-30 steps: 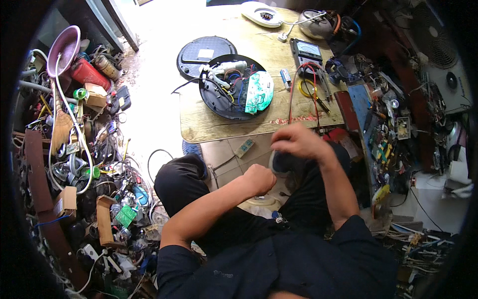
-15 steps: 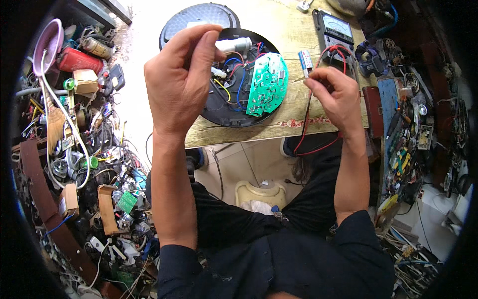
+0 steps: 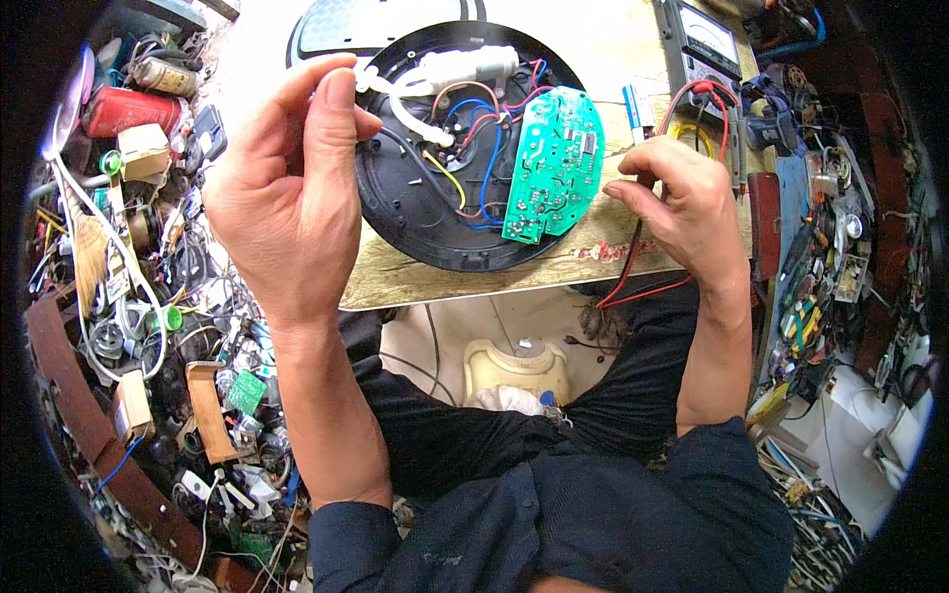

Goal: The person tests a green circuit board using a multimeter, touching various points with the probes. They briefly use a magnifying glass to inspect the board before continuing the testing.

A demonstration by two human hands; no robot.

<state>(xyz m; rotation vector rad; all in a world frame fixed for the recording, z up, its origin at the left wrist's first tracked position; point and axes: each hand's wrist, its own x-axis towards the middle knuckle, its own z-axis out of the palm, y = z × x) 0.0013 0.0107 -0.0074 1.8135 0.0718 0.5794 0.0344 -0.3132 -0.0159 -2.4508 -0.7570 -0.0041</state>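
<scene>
1. Head view: the left hand (image 3: 287,188) was raised above the left edge of the desk (image 3: 415,282), fingers curled and thumb up, pinching the end of a white tube (image 3: 400,99) that ran from the open appliance.
2. Head view: that appliance was a round black base (image 3: 455,148) lying open on the desk, with a white cylindrical part (image 3: 465,67) at its top and red, blue, yellow and black wires (image 3: 474,148) crossing its inside.
3. Head view: a green circuit board (image 3: 554,163) stood tilted at the base's right side, its lower end near the desk's front edge.
4. Head view: the right hand (image 3: 682,203) rested at the desk's right front corner, fingers closed on red and black test leads (image 3: 633,282) (whether it gripped a probe tip I could not tell), just beside the board but not touching it.
5. Head view: the leads looped down below the desk edge and ran up toward an analogue meter (image 3: 702,44) at the far right.
6. Head view: the left hand hid part of the base's left rim.
7. Head view: a heap of scrap parts and cables (image 3: 148,296) filled the floor on the left; a cream plastic container (image 3: 514,366) sat under the desk by the person's knees.
</scene>
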